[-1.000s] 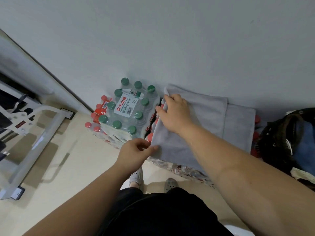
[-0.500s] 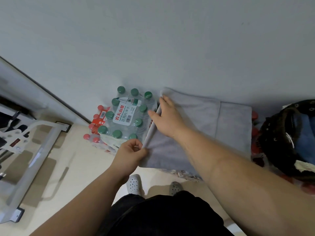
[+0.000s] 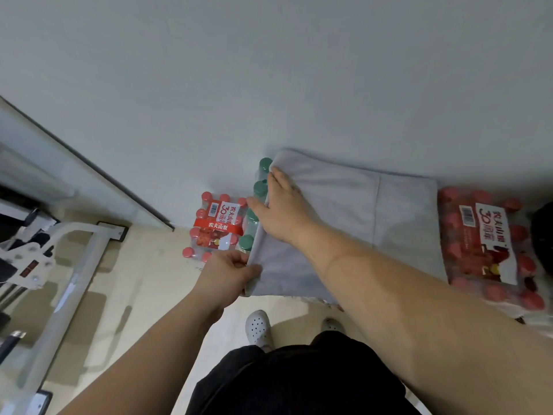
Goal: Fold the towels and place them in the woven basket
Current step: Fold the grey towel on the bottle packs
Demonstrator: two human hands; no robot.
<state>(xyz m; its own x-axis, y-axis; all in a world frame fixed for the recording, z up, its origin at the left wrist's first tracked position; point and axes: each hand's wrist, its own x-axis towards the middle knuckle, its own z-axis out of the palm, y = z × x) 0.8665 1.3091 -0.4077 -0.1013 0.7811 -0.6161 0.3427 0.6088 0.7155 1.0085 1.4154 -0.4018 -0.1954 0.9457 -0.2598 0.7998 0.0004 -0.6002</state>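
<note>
Grey towel (image 3: 344, 211) corner between fingers (image 3: 239, 260) of left hand (image 3: 227, 274), beneath right hand (image 3: 284, 211)

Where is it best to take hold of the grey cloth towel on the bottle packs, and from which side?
Grip the grey cloth towel at the two corners of its left edge, coming from the left. That edge lies loose over the green-capped bottles, while the rest lies flat. The left hand pinches the near corner; the right hand rests by the far one.

left hand (image 3: 230, 271) grips grey towel (image 3: 344, 211) corner | right hand (image 3: 284, 211) flat on left edge
</note>
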